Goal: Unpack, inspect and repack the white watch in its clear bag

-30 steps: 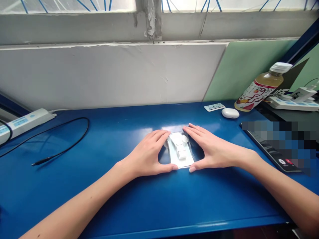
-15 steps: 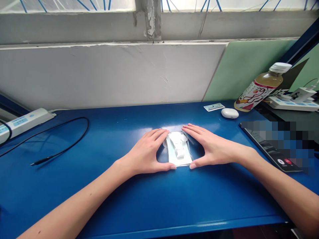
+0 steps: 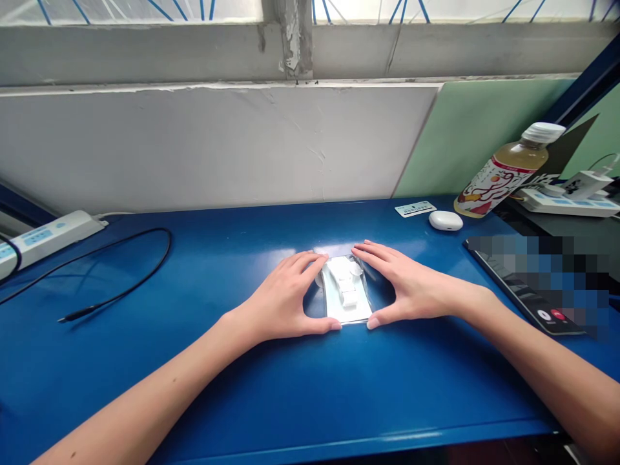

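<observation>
We find the left hand (image 3: 283, 300) and right hand (image 3: 409, 287) spread open, fingertips and thumbs bracketing a clear packet of white parts (image 3: 345, 290) flat on the bench (image 3: 203, 361) between them; lifting it calls for closing inward.

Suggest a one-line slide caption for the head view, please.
Left hand and right hand frame a clear packet of white parts on a blue table.

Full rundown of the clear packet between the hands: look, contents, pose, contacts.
The clear plastic packet lies flat on the blue table, long side running away from the person. It looks glossy and thin, with small white parts inside. The left hand and right hand flank it, thumb tips at its near corners, fingertips at its far end.
</observation>
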`<state>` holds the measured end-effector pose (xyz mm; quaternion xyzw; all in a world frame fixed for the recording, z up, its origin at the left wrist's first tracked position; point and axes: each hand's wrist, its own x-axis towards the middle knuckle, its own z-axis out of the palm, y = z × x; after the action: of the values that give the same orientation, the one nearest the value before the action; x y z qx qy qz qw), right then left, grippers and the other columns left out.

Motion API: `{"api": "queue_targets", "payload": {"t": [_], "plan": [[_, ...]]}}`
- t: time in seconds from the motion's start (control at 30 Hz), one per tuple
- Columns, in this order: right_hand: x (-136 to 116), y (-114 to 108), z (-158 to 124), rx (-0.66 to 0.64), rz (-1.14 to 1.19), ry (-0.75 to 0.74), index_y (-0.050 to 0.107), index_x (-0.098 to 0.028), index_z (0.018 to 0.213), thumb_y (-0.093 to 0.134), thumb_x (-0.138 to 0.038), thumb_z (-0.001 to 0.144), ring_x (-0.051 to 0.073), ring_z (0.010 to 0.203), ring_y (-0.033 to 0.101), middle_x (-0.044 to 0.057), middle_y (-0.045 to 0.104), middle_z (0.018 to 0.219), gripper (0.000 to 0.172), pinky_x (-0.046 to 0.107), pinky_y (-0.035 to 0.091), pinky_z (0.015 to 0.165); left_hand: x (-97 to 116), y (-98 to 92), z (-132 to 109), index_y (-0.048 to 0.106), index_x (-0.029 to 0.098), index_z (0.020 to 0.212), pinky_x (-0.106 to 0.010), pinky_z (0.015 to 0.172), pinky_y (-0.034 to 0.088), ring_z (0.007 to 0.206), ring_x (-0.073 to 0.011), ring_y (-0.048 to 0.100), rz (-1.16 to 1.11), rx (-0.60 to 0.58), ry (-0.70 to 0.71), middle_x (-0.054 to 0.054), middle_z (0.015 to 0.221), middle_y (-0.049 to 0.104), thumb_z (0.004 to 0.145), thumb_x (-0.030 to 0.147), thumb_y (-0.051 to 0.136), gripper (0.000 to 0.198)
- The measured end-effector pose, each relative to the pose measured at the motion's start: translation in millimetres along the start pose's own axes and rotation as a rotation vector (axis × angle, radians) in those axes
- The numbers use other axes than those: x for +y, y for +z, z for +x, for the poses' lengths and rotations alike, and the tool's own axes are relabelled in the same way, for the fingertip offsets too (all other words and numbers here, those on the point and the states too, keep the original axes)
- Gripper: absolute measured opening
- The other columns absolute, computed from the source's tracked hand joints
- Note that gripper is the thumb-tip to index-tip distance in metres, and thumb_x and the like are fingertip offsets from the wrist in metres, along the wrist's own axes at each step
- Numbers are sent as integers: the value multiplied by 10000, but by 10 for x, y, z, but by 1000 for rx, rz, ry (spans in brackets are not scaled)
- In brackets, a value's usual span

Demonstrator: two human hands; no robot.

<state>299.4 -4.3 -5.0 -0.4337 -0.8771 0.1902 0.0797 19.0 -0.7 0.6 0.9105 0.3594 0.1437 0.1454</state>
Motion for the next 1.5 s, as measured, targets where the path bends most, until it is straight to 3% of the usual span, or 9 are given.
{"api": "queue_targets", "payload": {"t": [0.13, 0.3, 0.47, 0.67, 0.77, 0.87, 1.0, 1.1, 1.5], "plan": [[-23, -20, 8, -23, -1, 1, 108, -170, 1604, 695, -771, 659, 385, 1513, 163, 173, 203, 1651, 1265, 573, 268, 1187, 3, -3, 2, 411, 127, 1477, -525, 1128, 364, 1382, -386, 419, 22, -21, -7, -210, 1488, 466, 717, 676, 726, 989], [-42, -61, 4, -52, -15, 14, 201, -157, 1590, 693, -772, 659, 400, 1509, 165, 180, 213, 1646, 1219, 579, 276, 1182, -9, -4, -8, 389, 113, 1488, -538, 1136, 354, 1403, -398, 394, 38, -34, -8, -221, 1515, 429, 736, 692, 699, 999], [-49, -74, 15, 81, -21, -10, 406, -125, 1499, 655, -666, 788, 385, 1416, 397, 207, 417, 1546, 927, 526, 400, 1124, -28, 17, -33, 352, 106, 1503, -520, 1129, 379, 1435, -415, 348, 63, 23, -20, -232, 1629, 180, 808, 575, 671, 898], [-73, -93, 45, 326, -71, 40, 730, -195, 1015, 609, -464, 897, 311, 1035, 674, 125, 712, 1161, 317, 476, 539, 895, -58, 45, -19, 492, 66, 1407, -517, 1103, 412, 1391, -383, 424, 238, 96, -71, -230, 1554, 368, 960, 348, 491, 529], [-112, -129, 44, 370, -21, -20, 717, -230, 683, 631, -408, 892, 277, 951, 696, 66, 761, 953, 288, 448, 524, 885, -97, 60, -12, 557, 81, 1358, -496, 1095, 423, 1339, -343, 484, 280, 133, -71, -201, 1482, 483, 1017, 318, 407, 441], [-131, -143, 40, 377, 3, -33, 741, -229, 787, 666, -395, 868, 276, 974, 692, 65, 765, 952, 199, 444, 527, 897, -132, 57, -12, 553, 109, 1368, -494, 1101, 419, 1329, -337, 484, 236, 97, -50, -163, 1425, 556, 1018, 443, 439, 497], [-99, -111, 29, 302, -26, -19, 616, -173, 1307, 719, -515, 802, 325, 1224, 589, 154, 620, 1342, 618, 479, 502, 1015, -153, 30, -9, 521, 119, 1398, -498, 1117, 397, 1352, -353, 451, 191, 49, -57, -153, 1434, 548, 964, 554, 517, 615], [-69, -83, 18, 181, -29, -35, 474, -159, 1456, 706, -599, 783, 347, 1360, 470, 183, 467, 1502, 837, 501, 446, 1092, -153, 13, 2, 530, 111, 1387, -495, 1126, 387, 1358, -353, 443, 169, 41, -70, -160, 1439, 540, 945, 569, 544, 637], [-3, -200, -10, 22, 25, 97, 501, -219, 1411, 730, -661, 712, 369, 1448, 340, 160, 355, 1575, 858, 534, 365, 1150, -136, -43, 2, 484, 111, 1437, -530, 1144, 355, 1417, -375, 364, 121, -44, -87, -179, 1494, 479, 827, 732, 586, 877]]}}
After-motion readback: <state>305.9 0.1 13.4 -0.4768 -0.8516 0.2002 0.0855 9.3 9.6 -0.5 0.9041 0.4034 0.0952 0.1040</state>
